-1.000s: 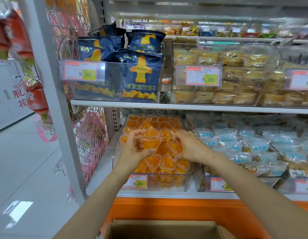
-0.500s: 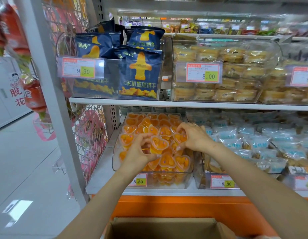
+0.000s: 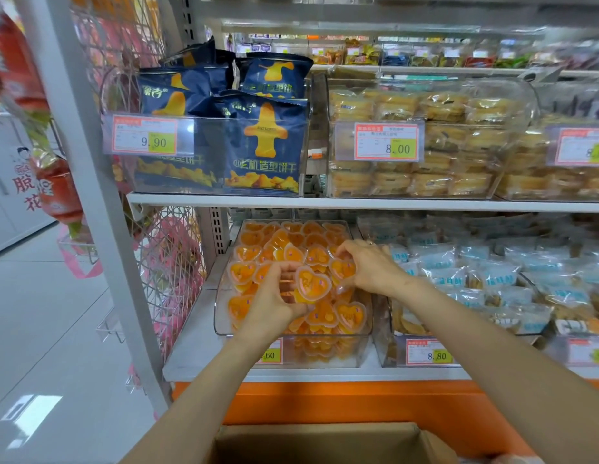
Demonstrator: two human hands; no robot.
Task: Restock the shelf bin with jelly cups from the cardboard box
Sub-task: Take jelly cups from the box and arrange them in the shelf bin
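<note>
Fingers of your left hand and right hand clamp orange heart-shaped plastic jelly cups; clear plastic shelf bin at 12 o'clock looks nearly full.

I am reaching both forearms forward, my left hand and right hand close together, fingers curling around jelly cups.

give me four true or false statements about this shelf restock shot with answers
1. The left hand and right hand are both in the clear bin, fingers curled on jelly cups. True.
2. The jelly cups are round and green. False: heart-shaped, orange.
3. The cardboard box sits on the upper shelf. False: it is below the lower shelf, at the view's bottom edge.
4. The blue snack bags have a 9.90 tag on their bin. True.
</note>
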